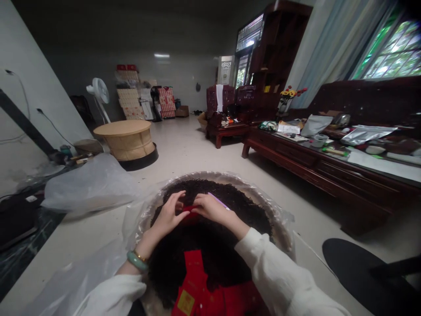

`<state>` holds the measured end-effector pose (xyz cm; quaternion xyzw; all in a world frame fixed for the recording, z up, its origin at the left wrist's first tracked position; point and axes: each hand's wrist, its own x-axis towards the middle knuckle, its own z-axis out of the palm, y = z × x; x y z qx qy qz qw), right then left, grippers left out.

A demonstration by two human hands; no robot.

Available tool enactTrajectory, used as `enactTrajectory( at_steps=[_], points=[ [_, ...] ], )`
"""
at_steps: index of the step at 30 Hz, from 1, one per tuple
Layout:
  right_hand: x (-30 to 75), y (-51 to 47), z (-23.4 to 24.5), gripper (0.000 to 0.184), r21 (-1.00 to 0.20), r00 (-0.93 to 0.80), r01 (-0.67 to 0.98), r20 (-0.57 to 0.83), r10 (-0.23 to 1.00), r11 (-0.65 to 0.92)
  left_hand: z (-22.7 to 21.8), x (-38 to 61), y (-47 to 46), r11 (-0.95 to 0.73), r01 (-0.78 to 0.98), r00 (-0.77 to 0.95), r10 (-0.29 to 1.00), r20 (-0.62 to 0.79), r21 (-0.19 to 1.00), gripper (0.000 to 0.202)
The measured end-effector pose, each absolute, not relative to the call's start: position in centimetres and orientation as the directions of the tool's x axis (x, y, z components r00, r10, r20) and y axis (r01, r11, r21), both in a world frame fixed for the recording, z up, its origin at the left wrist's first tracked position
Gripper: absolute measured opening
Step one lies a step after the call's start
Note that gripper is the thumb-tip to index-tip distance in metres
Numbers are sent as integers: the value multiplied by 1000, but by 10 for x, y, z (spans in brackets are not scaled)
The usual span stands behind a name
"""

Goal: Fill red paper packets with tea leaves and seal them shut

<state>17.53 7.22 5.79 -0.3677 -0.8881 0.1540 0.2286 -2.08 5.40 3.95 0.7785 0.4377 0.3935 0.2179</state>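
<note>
A small red packet (190,209) is between my hands, over a wide round basket (283,219) lined with clear plastic. My left hand (169,214), with a green bangle at the wrist, has its fingers curled and its thumb at the packet's left edge. My right hand (210,207) pinches the packet's right side with its fingertips. A thin purple strip (219,201) shows just behind my right hand; its kind is unclear. Dark, dry shreds like loose tea (243,197) fill the basket. Closer to me, several red packets (197,281) lie on the shreds, one with a gold square.
Clear plastic sheeting (88,184) spreads on the floor at left, near a round wooden-topped drum (125,129). A long dark wooden table (296,160) loaded with bags and papers stands at right. A black round base (358,272) is at lower right.
</note>
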Motion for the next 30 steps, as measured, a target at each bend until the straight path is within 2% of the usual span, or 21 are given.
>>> enactTrajectory(
  at_steps=[2, 5, 8, 11, 15, 19, 23, 27, 30],
  points=[
    [179, 76, 57, 7, -493, -606, 534, 343, 718, 687, 34, -20, 56, -369, 435, 254, 925, 281, 821, 40],
    [184, 80, 56, 11, -545, -585, 510, 348, 733, 666, 27, -15, 57, -170, 284, 249, 964, 98, 944, 32],
    [189, 82, 53, 14, -607, -594, 499, 281, 754, 619, 21, -8, 55, -34, 142, 192, 981, 6, 989, 33],
    [190, 84, 49, 13, -665, -586, 486, 235, 776, 568, 16, -1, 50, 36, 76, 138, 989, -47, 996, 36],
    [190, 83, 42, 10, -737, -500, 434, 281, 819, 518, 9, 4, 43, -2, 9, 74, 997, 1, 1000, 43],
    [190, 80, 35, 13, -791, -380, 390, 328, 865, 471, 4, 5, 37, -113, 65, -11, 993, 114, 991, 33],
    [191, 75, 34, 16, -804, -546, 345, 249, 800, 485, 2, 5, 35, -143, 125, -28, 989, 148, 982, 25],
    [191, 72, 35, 25, -739, -640, 411, 184, 746, 534, -2, 6, 34, -168, 186, -11, 985, 173, 968, 23],
    [188, 70, 37, 21, -598, -640, 507, 221, 736, 620, -1, 7, 34, -229, 234, -1, 972, 236, 945, 21]
  ],
)
